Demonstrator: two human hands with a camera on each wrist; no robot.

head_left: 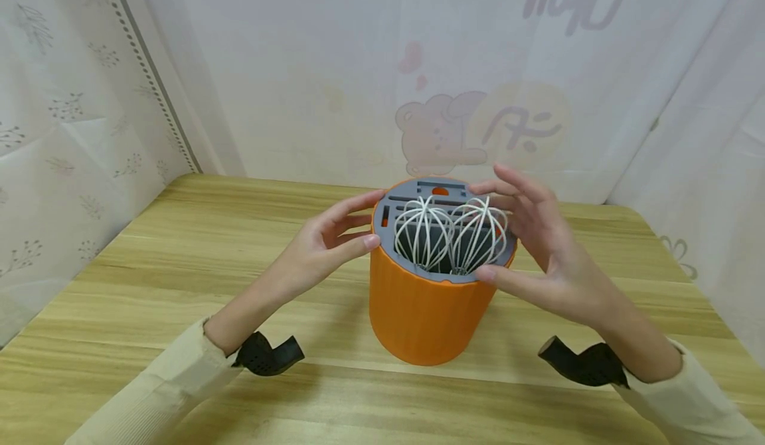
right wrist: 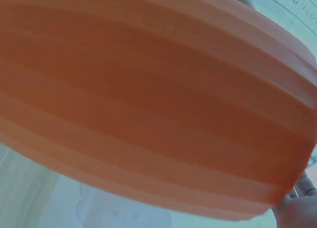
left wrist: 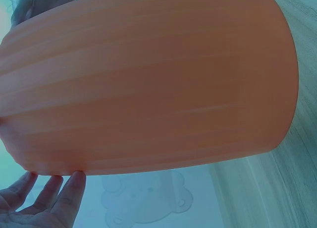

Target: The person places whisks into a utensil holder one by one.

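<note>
An orange utensil holder [head_left: 433, 312] stands upright on the table, with a grey slotted top [head_left: 412, 191]. Out of its dark front compartment rise two whisks, wire heads up: the left whisk [head_left: 423, 229] and the right whisk [head_left: 480, 232]. At the holder's left side, my left hand [head_left: 317, 249] touches the rim with thumb and fingertips. My right hand [head_left: 546, 252] is on the opposite side, thumb on the front rim and fingers spread towards the back. Orange wall fills most of both wrist views, and the whisk handles are hidden inside.
The holder stands on a wooden table [head_left: 287, 392] with a pale grain. Behind it hangs a printed white curtain [head_left: 287, 73], and another patterned sheet [head_left: 66, 119] is on the left. Black mounts are on the left wrist [head_left: 265, 355] and the right wrist [head_left: 588, 363].
</note>
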